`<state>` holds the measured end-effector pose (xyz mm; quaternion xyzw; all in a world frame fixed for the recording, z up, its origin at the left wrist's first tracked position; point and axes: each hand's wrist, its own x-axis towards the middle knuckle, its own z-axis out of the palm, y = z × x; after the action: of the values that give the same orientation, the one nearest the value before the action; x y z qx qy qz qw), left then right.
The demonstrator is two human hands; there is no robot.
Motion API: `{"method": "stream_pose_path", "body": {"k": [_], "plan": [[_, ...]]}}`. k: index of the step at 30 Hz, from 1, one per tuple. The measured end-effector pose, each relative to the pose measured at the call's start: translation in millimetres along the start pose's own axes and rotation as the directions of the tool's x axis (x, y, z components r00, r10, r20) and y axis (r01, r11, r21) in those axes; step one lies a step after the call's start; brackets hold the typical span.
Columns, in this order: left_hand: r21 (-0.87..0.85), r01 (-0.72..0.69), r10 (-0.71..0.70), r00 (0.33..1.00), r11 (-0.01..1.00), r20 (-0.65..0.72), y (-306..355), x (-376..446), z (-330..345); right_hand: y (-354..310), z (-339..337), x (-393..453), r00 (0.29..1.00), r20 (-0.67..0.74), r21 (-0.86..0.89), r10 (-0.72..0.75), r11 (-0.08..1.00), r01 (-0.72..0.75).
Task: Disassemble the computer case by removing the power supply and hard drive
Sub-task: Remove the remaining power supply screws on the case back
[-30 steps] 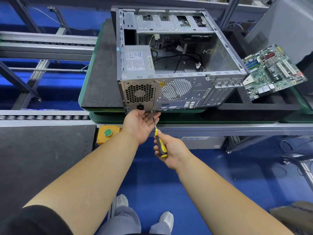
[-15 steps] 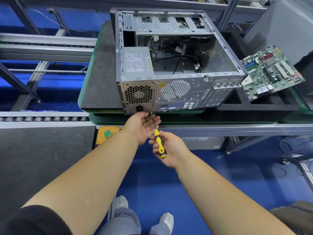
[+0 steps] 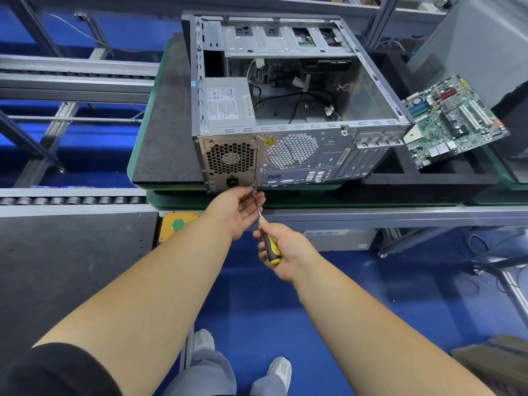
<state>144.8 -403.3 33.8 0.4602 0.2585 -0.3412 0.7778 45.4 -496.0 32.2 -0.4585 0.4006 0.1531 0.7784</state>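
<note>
An open grey computer case (image 3: 371,90) lies on its side on a dark mat, rear panel toward me. The silver power supply (image 3: 228,102) sits in the case's left corner, its fan grille (image 3: 230,160) on the rear panel. My right hand (image 3: 283,250) grips a yellow-and-black screwdriver (image 3: 270,247), whose tip meets the lower right corner of the power supply's rear plate. My left hand (image 3: 235,208) is cupped palm-up just under that corner, fingers beside the shaft. No hard drive is visible; the drive bays (image 3: 274,38) at the far end look bare.
A green motherboard (image 3: 454,118) rests tilted on a black foam tray (image 3: 428,178) right of the case. Loose cables (image 3: 297,101) lie inside the case. A yellow box with a green button (image 3: 178,224) is on the conveyor rail. Blue floor lies below.
The hands and screwdriver stay at the same corner of the power supply. My right hand has shifted slightly on the handle; the view has drifted a little.
</note>
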Motion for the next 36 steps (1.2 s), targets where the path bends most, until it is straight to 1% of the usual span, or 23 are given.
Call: {"method": "stream_pose_path", "body": {"k": [3, 8, 10, 15, 19, 21, 24, 29, 32, 36], "plan": [[-0.002, -0.003, 0.003, 1.0, 1.0, -0.009, -0.2, -0.6, 0.7, -0.8, 1.8, -0.6, 1.0, 0.007, -0.001, 0.0, 1.0, 0.0], [-0.008, 0.001, -0.002, 1.0, 1.0, -0.018, 0.1, -0.6, 0.8, -2.0, 1.2, -4.1, 0.997, 0.055, 0.131, 0.056, 0.989, -0.063], [-0.004, 0.004, -0.004, 1.0, 1.0, -0.022, 0.0, -0.1, 1.1, -2.9, 0.4, -5.4, 0.996, 0.053, 0.12, 0.067, 0.99, -0.073], [-0.014, 0.006, -0.007, 1.0, 1.0, -0.023, -0.3, 0.7, 0.6, -3.0, -0.7, -5.7, 0.999, 0.039, 0.069, 0.037, 0.997, -0.04], [-0.019, 0.006, -0.006, 1.0, 1.0, -0.015, -0.2, 0.8, 0.7, -1.8, -1.5, -4.3, 1.0, 0.004, 0.024, 0.025, 0.999, -0.025], [-0.011, 0.006, -0.006, 1.0, 1.0, -0.011, -0.4, 1.1, 1.2, -1.5, -1.5, -3.6, 1.0, 0.004, 0.033, 0.024, 0.999, -0.024], [-0.003, 0.007, -0.007, 1.0, 1.0, -0.017, -0.2, 1.4, 1.3, -1.6, 0.1, -3.0, 0.998, 0.04, 0.092, 0.038, 0.995, -0.042], [-0.026, 0.02, -0.021, 1.0, 0.999, -0.022, 1.1, 0.9, -0.5, -1.6, 2.0, -5.4, 0.987, 0.14, 0.204, 0.083, 0.973, -0.111], [-0.024, 0.015, -0.015, 1.0, 1.0, -0.026, 1.1, 0.1, -0.3, -1.2, 1.1, -6.0, 0.988, 0.129, 0.188, 0.085, 0.976, -0.108], [-0.046, 0.014, -0.014, 1.0, 0.999, -0.012, 1.6, -0.1, -1.2, -0.5, 2.0, -5.8, 0.995, 0.086, 0.137, 0.041, 0.989, -0.053]]}}
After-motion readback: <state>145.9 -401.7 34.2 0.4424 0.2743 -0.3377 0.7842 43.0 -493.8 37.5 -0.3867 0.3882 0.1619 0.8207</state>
